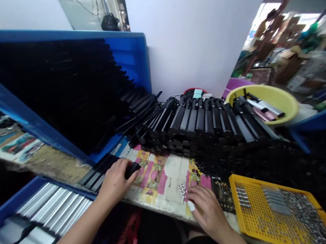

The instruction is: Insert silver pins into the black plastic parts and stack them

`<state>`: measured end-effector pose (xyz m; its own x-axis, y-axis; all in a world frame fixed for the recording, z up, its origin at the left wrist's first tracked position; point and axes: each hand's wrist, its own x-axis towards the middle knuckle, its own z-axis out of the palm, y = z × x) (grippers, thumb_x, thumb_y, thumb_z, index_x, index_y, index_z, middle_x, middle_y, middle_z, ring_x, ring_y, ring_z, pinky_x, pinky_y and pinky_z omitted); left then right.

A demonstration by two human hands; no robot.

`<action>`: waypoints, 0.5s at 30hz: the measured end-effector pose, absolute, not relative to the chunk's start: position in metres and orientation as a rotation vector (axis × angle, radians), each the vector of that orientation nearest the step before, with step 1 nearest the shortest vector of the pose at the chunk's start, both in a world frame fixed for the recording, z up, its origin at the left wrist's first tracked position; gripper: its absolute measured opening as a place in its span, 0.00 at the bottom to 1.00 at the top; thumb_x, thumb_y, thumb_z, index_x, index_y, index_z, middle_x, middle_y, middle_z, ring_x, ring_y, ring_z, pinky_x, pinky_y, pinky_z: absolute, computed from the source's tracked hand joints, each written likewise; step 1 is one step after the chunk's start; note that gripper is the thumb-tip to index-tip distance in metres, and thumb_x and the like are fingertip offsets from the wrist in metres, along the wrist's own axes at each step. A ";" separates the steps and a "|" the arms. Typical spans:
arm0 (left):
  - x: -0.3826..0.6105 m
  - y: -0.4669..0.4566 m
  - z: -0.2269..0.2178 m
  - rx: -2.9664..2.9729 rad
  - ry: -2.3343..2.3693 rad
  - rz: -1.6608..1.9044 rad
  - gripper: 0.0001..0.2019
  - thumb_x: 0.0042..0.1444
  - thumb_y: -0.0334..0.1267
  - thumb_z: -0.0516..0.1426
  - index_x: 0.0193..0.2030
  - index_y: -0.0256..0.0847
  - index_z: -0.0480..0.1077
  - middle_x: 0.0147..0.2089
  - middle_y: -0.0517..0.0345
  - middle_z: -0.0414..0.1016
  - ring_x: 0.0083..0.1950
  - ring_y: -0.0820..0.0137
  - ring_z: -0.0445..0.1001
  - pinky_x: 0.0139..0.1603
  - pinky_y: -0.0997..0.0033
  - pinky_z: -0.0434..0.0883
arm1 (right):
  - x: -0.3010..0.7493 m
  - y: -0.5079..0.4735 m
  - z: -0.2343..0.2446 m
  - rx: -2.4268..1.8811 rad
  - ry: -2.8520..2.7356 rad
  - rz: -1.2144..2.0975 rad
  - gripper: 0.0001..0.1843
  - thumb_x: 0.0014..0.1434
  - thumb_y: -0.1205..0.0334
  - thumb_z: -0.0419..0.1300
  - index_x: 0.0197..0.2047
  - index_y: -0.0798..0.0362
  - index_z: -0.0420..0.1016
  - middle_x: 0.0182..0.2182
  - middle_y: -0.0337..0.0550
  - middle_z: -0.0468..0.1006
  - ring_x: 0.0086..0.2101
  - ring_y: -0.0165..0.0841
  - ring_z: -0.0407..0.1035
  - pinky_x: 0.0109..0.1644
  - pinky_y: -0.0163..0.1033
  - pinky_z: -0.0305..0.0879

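Note:
My left hand (pixel 118 180) is closed around the end of a long black plastic part (pixel 132 169) at the near edge of the bench. Beside it lie more long black parts (pixel 95 177), side by side and partly under the hand. My right hand (pixel 206 208) rests on the bench with bent fingers and white tape on one digit. Its fingertips touch or hover over a small cluster of shiny metal pieces (pixel 182 190); the thumb looks apart from the fingers. Whether a piece is under the fingertips is hidden.
A yellow perforated tray (pixel 236 204) of small metal pieces stands at right. Stacked long black parts (pixel 193 120) line the back, beside a tilted blue crate (pixel 130 58). A yellow basin (pixel 291 101) is behind. Silver pieces (pixel 54 208) fill a blue bin at lower left.

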<state>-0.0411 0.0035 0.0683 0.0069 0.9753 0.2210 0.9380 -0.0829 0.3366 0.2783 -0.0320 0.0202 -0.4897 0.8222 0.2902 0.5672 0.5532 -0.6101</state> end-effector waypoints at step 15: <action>0.016 0.143 0.173 2.050 1.739 0.711 0.30 0.57 0.38 0.49 0.65 0.25 0.48 0.54 0.46 0.66 0.53 0.58 0.67 0.54 0.56 0.61 | 0.298 -0.040 0.002 -1.309 -2.164 0.346 0.15 0.56 0.64 0.53 0.46 0.53 0.71 0.46 0.48 0.73 0.48 0.38 0.65 0.53 0.47 0.60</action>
